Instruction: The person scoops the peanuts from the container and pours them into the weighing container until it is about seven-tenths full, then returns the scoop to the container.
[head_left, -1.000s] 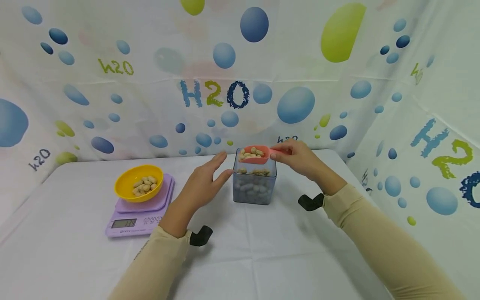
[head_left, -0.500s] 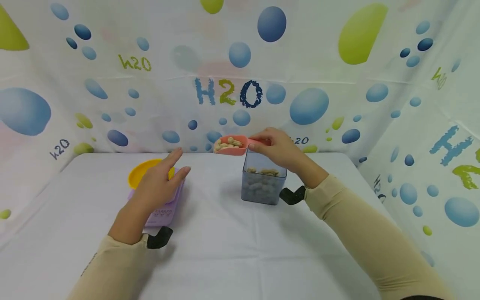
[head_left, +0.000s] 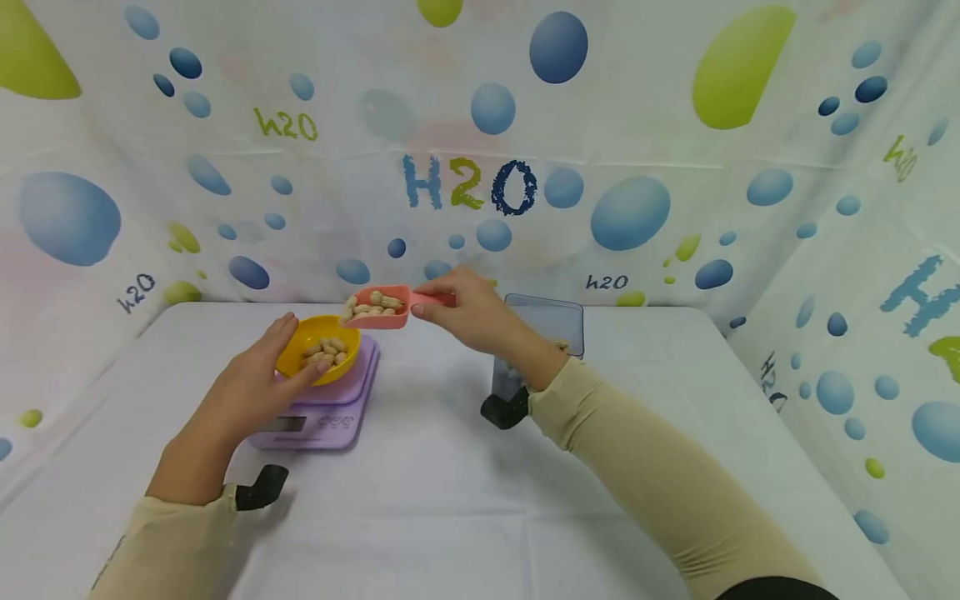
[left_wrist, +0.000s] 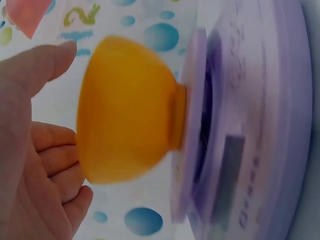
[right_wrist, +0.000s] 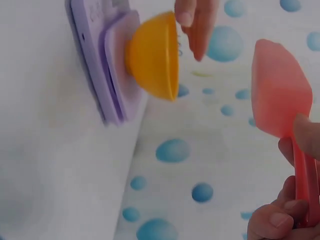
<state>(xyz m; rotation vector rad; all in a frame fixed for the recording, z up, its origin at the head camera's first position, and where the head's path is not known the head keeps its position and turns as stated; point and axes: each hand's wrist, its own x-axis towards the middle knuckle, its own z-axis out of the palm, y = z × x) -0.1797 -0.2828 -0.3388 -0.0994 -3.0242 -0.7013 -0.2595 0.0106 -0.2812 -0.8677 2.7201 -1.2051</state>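
My right hand grips the handle of a pink scoop loaded with unshelled peanuts. The scoop is held level, its tip by the right rim of a yellow bowl, and shows from below in the right wrist view. More peanuts lie in the bowl, which stands on a purple kitchen scale. At the bowl's left side is my left hand, thumb and fingers spread by the rim; in the left wrist view the fingertips come close to the bowl. Whether they touch it I cannot tell.
Behind my right wrist stands a bluish clear square container with peanuts inside, partly hidden by the forearm. A white cloth covers the table. A printed curtain rises along the back and right.
The loaded scoop has travelled left in my right hand, from above the square container to the bowl. My left hand has also moved left, from beside the container to the bowl.
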